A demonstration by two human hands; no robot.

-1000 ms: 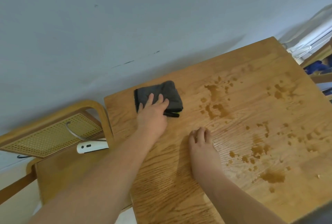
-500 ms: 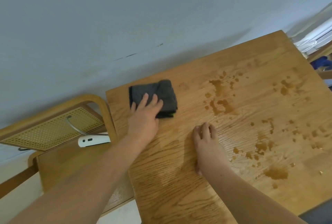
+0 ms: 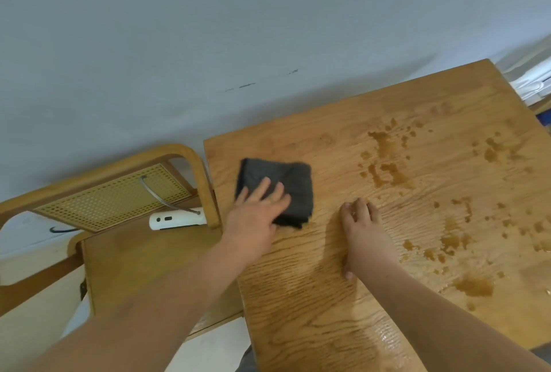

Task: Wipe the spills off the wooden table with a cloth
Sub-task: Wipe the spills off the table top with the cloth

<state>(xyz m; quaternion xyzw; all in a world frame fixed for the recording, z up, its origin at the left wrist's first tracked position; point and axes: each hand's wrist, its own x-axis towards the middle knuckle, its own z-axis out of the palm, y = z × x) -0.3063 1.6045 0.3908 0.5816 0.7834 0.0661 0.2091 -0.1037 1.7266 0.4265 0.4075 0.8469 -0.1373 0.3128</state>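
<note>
A folded dark grey cloth (image 3: pixel 293 184) lies near the far left corner of the wooden table (image 3: pixel 328 297). My left hand (image 3: pixel 255 216) presses flat on the cloth's near left part, fingers spread over it. My right hand (image 3: pixel 362 234) rests palm down on bare wood just right of the cloth, holding nothing. Brown spills (image 3: pixel 386 173) dot the table's right half, with a larger puddle (image 3: pixel 474 285) near the front right.
A wooden chair (image 3: pixel 190 163) with a cane back stands against the table's left edge; a white device (image 3: pixel 176 218) lies on its seat. A grey wall runs behind. White and blue objects (image 3: pixel 533 85) sit past the table's far right corner.
My left hand has slid the cloth a little toward the table's left side, away from the spills. My right hand stays flat in the same spot on the wood.
</note>
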